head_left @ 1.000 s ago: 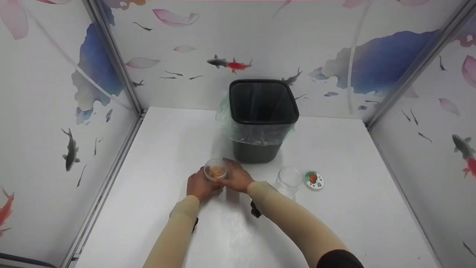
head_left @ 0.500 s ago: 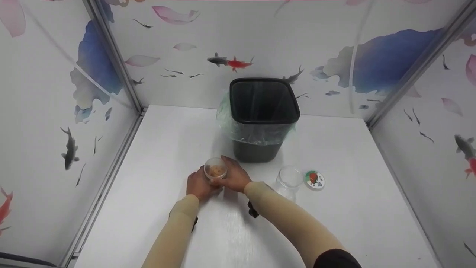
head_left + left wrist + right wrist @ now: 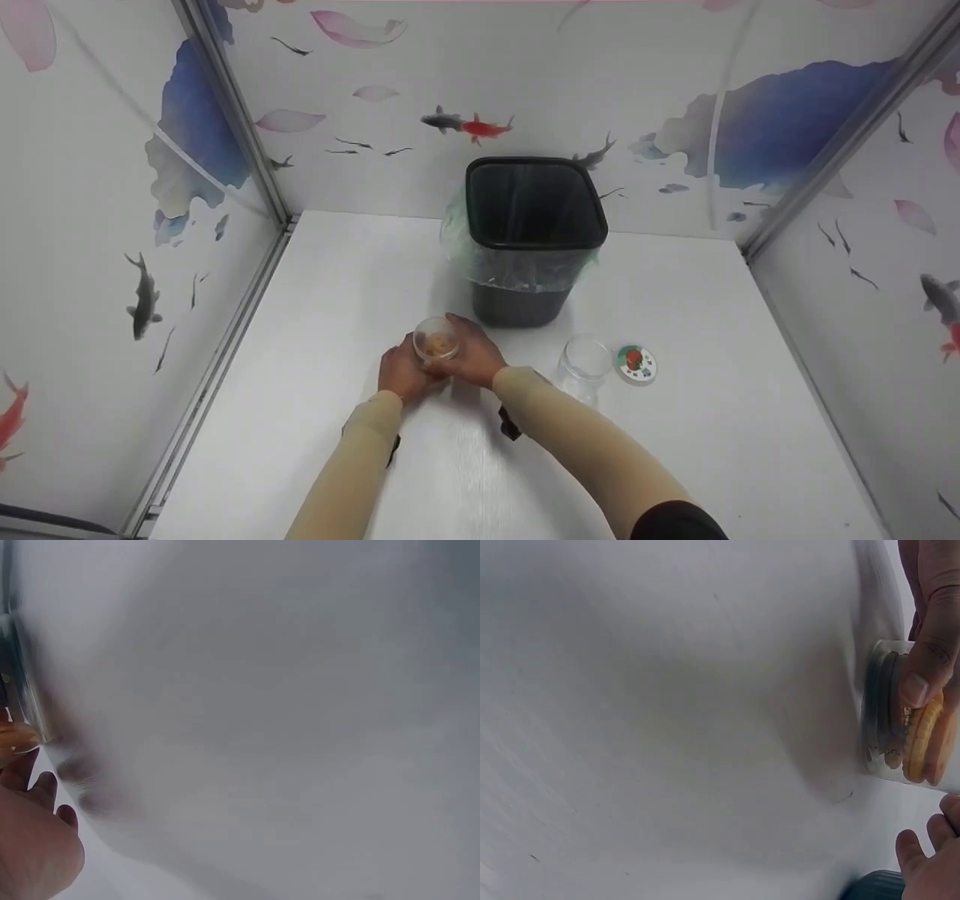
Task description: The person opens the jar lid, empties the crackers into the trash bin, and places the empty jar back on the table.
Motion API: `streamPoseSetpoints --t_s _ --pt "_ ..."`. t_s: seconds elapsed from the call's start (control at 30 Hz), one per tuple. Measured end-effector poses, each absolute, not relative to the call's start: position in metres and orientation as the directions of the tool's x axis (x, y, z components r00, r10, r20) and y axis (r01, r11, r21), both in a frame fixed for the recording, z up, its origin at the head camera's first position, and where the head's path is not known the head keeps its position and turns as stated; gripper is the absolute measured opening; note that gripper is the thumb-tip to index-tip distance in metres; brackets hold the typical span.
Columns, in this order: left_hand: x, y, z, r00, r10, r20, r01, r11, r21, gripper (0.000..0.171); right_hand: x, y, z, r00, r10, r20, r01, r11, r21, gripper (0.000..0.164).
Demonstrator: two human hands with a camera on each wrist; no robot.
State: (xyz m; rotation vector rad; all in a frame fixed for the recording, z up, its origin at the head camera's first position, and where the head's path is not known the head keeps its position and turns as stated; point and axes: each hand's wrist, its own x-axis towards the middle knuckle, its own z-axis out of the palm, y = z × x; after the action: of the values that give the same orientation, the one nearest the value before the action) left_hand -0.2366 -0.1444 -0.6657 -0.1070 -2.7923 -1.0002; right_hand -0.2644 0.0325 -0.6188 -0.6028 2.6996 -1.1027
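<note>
In the head view, both hands meet round a small clear jar (image 3: 436, 339) at the middle of the white table, in front of the bin. Orange-brown biscuits lie inside it; the right wrist view shows the biscuits (image 3: 926, 739) through its clear wall, with a thumb (image 3: 915, 690) against that wall. My left hand (image 3: 403, 371) grips its left and near side. From the right, my right hand (image 3: 478, 356) holds it, fingers toward the far side and thumb toward the near side. The left wrist view catches only the jar's edge and some curled fingers (image 3: 45, 784).
Behind the hands stands a black bin (image 3: 521, 304) with a clear liner folded over its rim. To the right are a second clear jar (image 3: 586, 357), partly behind the right forearm, and a round white disc (image 3: 636, 364) printed with a red picture. Patterned walls (image 3: 360, 172) surround the table.
My right hand and wrist have shifted slightly to the left round the jar. The left hand and the jar stay nearly in place.
</note>
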Motion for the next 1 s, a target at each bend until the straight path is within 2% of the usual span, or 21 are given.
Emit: streamPoseSetpoints --t_s 0.2,0.4,0.7,1.0 --pt "-0.2368 -0.1456 -0.6651 -0.983 0.003 0.183 0.119 0.773 0.623 0.090 -0.2646 0.0311 -0.6195 -0.911 -0.411 0.004 -0.298 0.654 -0.695 0.114" --pt "-0.2392 -0.1461 -0.6666 -0.976 0.012 0.216 0.146 0.774 0.616 0.088 -0.2639 0.0309 -0.6193 -0.917 -0.398 0.040 -0.315 0.657 -0.685 0.109" --pt "-0.2409 -0.1449 -0.6619 -0.990 0.016 0.140 0.103 0.762 0.639 0.087 -0.2658 0.0324 -0.6179 -0.909 -0.406 0.095 -0.360 0.647 -0.672 0.103" --pt "-0.2411 -0.1458 -0.6624 -0.989 0.021 0.143 0.110 0.750 0.652 0.085 -0.2682 0.0338 -0.6184 -0.909 -0.404 0.102 -0.366 0.660 -0.656 0.101"
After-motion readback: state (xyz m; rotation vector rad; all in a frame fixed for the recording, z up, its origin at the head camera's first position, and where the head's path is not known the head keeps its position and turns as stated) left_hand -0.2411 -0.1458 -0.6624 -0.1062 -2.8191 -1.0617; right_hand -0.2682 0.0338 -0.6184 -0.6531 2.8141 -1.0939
